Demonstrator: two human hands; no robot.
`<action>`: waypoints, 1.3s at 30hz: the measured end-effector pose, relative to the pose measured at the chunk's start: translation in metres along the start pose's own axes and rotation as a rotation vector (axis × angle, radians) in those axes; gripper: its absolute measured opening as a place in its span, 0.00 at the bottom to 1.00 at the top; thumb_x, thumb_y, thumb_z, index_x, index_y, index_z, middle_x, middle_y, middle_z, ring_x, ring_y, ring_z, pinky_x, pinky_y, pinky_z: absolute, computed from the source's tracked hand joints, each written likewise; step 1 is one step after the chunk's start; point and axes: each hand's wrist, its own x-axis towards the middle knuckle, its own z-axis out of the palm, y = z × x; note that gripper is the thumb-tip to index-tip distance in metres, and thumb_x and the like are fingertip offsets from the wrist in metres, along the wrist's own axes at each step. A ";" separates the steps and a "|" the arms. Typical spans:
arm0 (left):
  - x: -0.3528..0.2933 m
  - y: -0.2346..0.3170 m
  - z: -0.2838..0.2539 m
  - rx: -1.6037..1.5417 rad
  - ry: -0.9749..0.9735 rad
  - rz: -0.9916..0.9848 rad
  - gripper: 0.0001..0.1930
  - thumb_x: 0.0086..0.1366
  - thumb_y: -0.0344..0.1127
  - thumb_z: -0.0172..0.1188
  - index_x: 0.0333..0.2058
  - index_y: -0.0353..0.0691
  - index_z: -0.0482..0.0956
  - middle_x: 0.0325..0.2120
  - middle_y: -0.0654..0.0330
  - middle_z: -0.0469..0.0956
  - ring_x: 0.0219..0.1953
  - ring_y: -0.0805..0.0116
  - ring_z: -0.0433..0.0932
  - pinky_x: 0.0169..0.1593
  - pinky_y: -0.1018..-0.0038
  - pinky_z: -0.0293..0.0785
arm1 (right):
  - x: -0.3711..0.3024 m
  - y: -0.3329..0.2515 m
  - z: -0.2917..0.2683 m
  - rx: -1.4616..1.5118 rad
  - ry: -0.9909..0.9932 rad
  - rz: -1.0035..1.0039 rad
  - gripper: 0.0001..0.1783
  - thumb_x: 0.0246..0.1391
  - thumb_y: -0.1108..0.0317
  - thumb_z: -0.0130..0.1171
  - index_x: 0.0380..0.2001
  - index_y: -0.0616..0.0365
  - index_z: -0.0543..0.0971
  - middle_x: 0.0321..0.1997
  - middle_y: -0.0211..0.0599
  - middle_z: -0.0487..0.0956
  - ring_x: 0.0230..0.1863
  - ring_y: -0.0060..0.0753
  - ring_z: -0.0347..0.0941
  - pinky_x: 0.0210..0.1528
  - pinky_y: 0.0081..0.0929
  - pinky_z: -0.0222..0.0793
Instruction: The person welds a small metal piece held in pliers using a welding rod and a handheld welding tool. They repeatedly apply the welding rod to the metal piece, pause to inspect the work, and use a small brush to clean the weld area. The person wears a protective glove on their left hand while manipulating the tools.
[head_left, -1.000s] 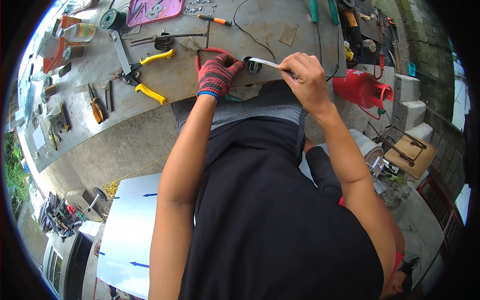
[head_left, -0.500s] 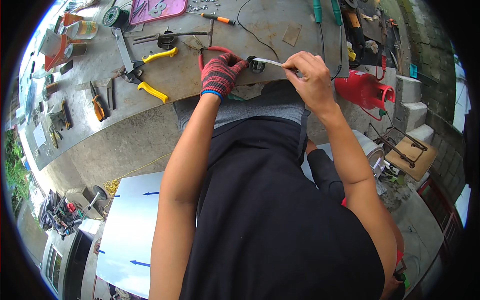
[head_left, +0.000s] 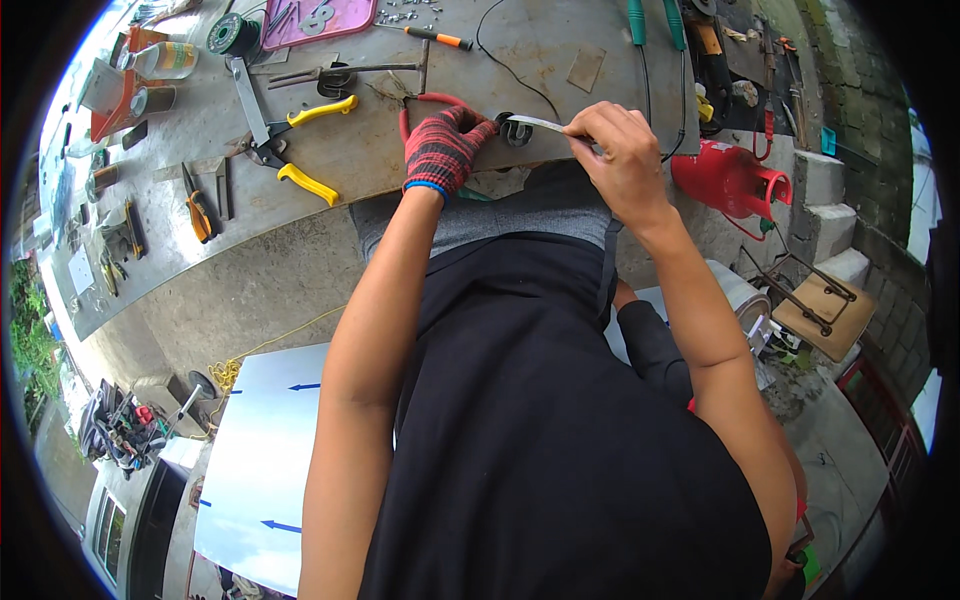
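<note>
Metal strip (head_left: 535, 123), thin and pale, lies nearly level over the near edge of the workbench (head_left: 330, 180), running from a small dark round fitting (head_left: 515, 130) toward the person's right. The right hand (head_left: 625, 155), bare, is closed around the strip's right end, the fingers curled over it and pinching it tight. The left hand (head_left: 445, 145), in a red and grey knitted glove with a blue cuff, is bunched into a fist just beside the fitting, pressing down on the bench next to a red curved handle (head_left: 425, 100); whether it grips that handle or only rests against it cannot be told.

Further left on the bench lie yellow-handled tin snips (head_left: 290, 150), with a pair of dark pliers (head_left: 340, 75) beyond them. A screwdriver with an orange handle (head_left: 440, 37) sits near a pink tray (head_left: 320, 20) at the far edge, and a black wire (head_left: 520, 75) loops across the grey top. Off the bench to the right stands a red gas canister (head_left: 730, 180). Below, on the ground to the left, lies a pale sheet with blue arrows (head_left: 270, 470).
</note>
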 end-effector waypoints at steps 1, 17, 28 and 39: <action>0.000 0.000 0.000 0.007 0.006 0.009 0.20 0.65 0.54 0.66 0.45 0.46 0.90 0.38 0.52 0.89 0.44 0.55 0.87 0.57 0.65 0.76 | 0.000 0.000 0.000 -0.001 -0.001 0.001 0.08 0.46 0.76 0.71 0.30 0.54 0.81 0.32 0.30 0.80 0.37 0.35 0.78 0.42 0.33 0.66; 0.000 -0.003 0.001 -0.001 0.000 0.009 0.20 0.65 0.54 0.66 0.45 0.46 0.90 0.38 0.53 0.89 0.43 0.56 0.87 0.57 0.65 0.76 | 0.002 -0.002 0.000 0.023 -0.017 0.027 0.08 0.46 0.75 0.70 0.31 0.54 0.81 0.34 0.30 0.81 0.39 0.36 0.79 0.43 0.33 0.66; 0.000 -0.003 0.001 -0.025 -0.004 -0.009 0.19 0.65 0.54 0.66 0.45 0.46 0.90 0.38 0.54 0.89 0.44 0.57 0.87 0.57 0.65 0.76 | 0.002 -0.003 -0.003 0.033 -0.049 0.053 0.07 0.47 0.75 0.70 0.31 0.55 0.82 0.33 0.31 0.81 0.38 0.37 0.79 0.43 0.34 0.67; -0.001 -0.002 0.001 0.013 0.017 0.017 0.18 0.65 0.53 0.67 0.44 0.47 0.90 0.38 0.54 0.89 0.44 0.56 0.87 0.58 0.65 0.75 | 0.006 0.000 -0.003 0.025 -0.047 0.100 0.07 0.48 0.77 0.70 0.32 0.57 0.83 0.33 0.33 0.82 0.36 0.37 0.79 0.42 0.31 0.67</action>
